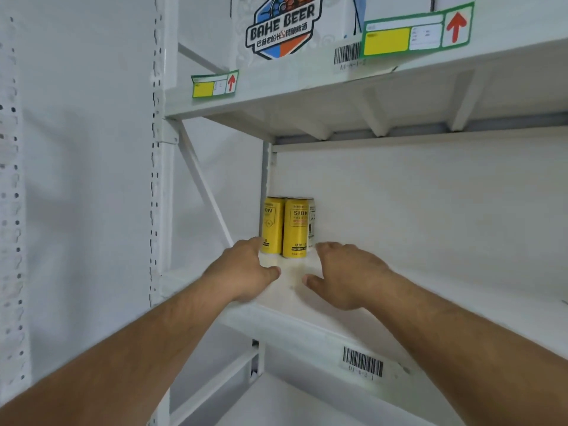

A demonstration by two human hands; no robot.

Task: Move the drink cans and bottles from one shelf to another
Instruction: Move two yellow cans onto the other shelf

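Two yellow drink cans stand upright side by side in the back left corner of a white shelf: the left can and the right can. My left hand lies on the shelf just in front of the left can, fingertips near its base, holding nothing. My right hand rests to the right of the cans, fingers apart, fingertips close to the right can's base. Both hands are empty. Neither hand is around a can.
A white carton marked BAHE BEER sits on the shelf above. Yellow-and-green labels with red arrows and a barcode are on that shelf's edge. Another barcode is on the lower shelf's front edge. A perforated upright stands at left.
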